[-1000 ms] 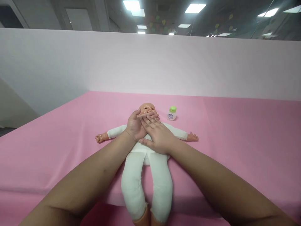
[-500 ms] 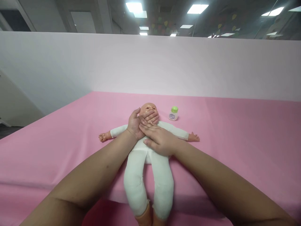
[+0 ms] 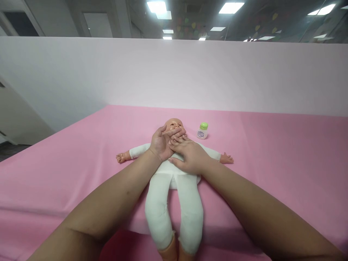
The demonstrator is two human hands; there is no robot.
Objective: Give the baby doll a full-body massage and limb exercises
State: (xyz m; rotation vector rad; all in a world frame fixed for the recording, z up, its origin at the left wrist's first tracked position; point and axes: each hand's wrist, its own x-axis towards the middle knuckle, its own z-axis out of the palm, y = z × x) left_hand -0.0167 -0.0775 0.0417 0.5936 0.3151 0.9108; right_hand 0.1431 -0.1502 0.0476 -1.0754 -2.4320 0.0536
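Observation:
A baby doll [image 3: 174, 181] with a white cloth body lies on its back, arms spread wide and legs toward me. Above its chest, my left hand [image 3: 161, 145] is palm up with fingers stretched out, covering the lower part of the doll's face from my view. The fingers of my right hand [image 3: 191, 156] lie flat, palm down, across the left palm and fingers. Neither hand holds an object. Beyond the doll's right-side arm stands a small clear bottle [image 3: 202, 134] with a green cap and a printed label.
Pink sheeting [image 3: 272, 163] covers the surface under the doll, with some folds at the left. A white padded wall [image 3: 190, 76] runs along the back and left side. Behind it are glass and ceiling lights.
My right hand's fingers have slid slightly toward the left hand's fingertips. The whole view has shifted a little; the doll and bottle lie as before.

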